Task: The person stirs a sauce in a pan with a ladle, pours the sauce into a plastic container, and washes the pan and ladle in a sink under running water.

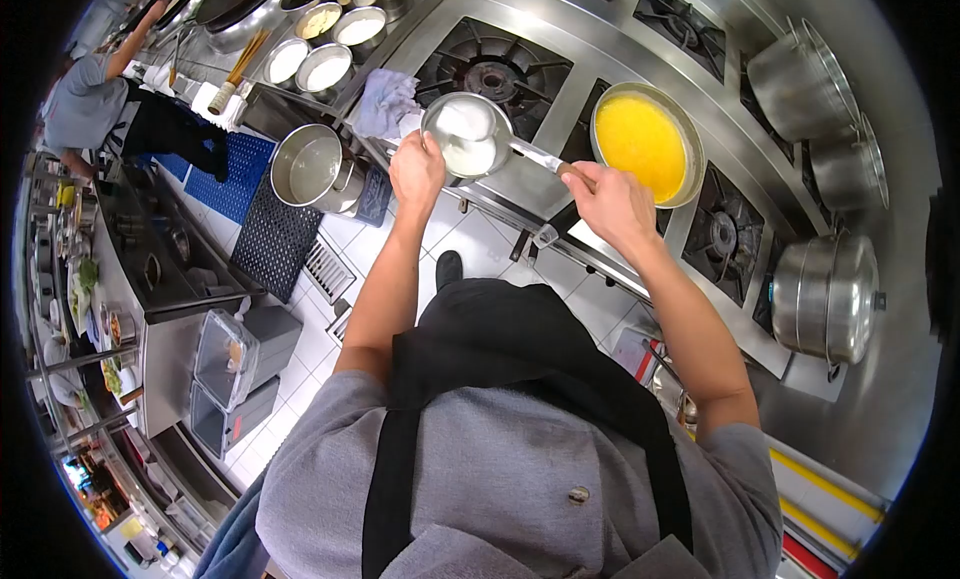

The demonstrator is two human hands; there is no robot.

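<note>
Fingers wrapped at its rim, my left hand [417, 171] holds a small metal bowl [470, 169] with white contents. My right hand [612, 204] grips the handle of a ladle [538, 156], whose round end sits over the bowl and also shows white. To the right of the bowl, a pan [648, 144] of yellow liquid rests on the stove, just beyond my right hand. A crumpled cloth [386, 103] lies on the stove edge, up and left of my left hand.
Burners [492, 77] lie behind the bowl. Large metal pots [826, 297] stand at the right. A metal pot [306, 166] with clear liquid is at the left, below several bowls [325, 68]. Another person [85, 101] stands at the upper left.
</note>
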